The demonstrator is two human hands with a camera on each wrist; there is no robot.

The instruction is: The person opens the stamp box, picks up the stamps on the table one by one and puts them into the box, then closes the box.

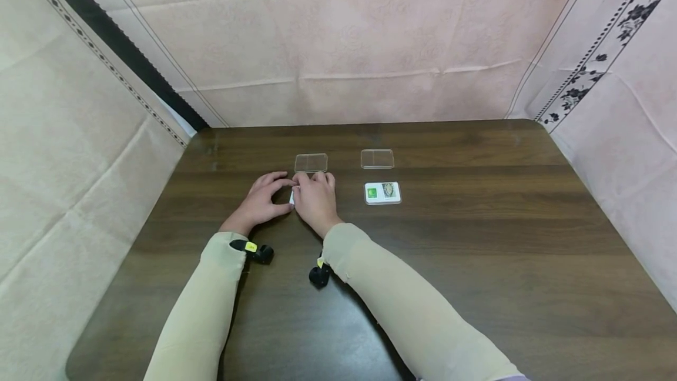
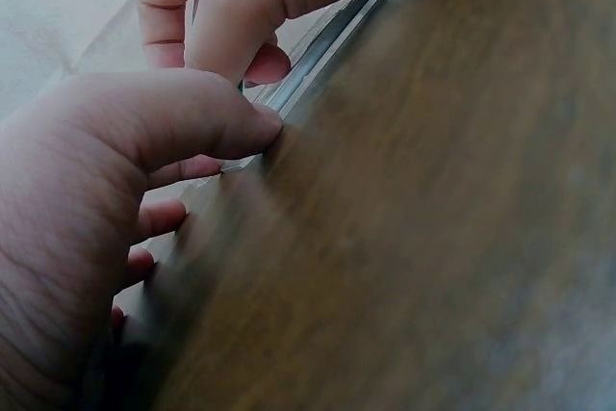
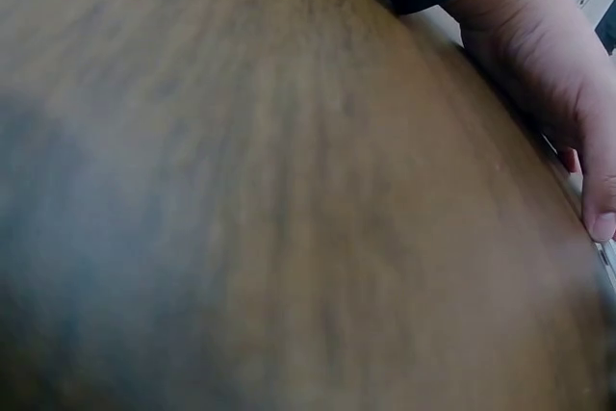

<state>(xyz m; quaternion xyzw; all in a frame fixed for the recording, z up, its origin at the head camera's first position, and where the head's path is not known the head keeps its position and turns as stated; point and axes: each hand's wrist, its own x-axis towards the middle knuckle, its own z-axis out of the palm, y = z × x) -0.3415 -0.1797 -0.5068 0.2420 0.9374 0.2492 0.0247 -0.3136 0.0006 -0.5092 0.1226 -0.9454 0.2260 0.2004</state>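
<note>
My left hand (image 1: 259, 203) holds the left end of a flat clear case (image 2: 313, 63) lying on the table. Its thumb lies along the near edge, with the index finger at the far side. Over the same case is my right hand (image 1: 317, 200), thumb and fingers pointing down into it. A sliver of green shows under those fingertips in the left wrist view; what they touch is hidden. To the right lies a second case (image 1: 383, 193) with a white insert bearing a green square and a small picture. The right wrist view catches only my left hand (image 3: 558, 74).
Two clear lids (image 1: 311, 163) (image 1: 377, 159) lie farther back, one behind each case. Everything rests on a dark brown wooden table (image 1: 476, 263) with rounded corners. Pale patterned cloth (image 1: 344, 40) hangs behind the table and at both sides.
</note>
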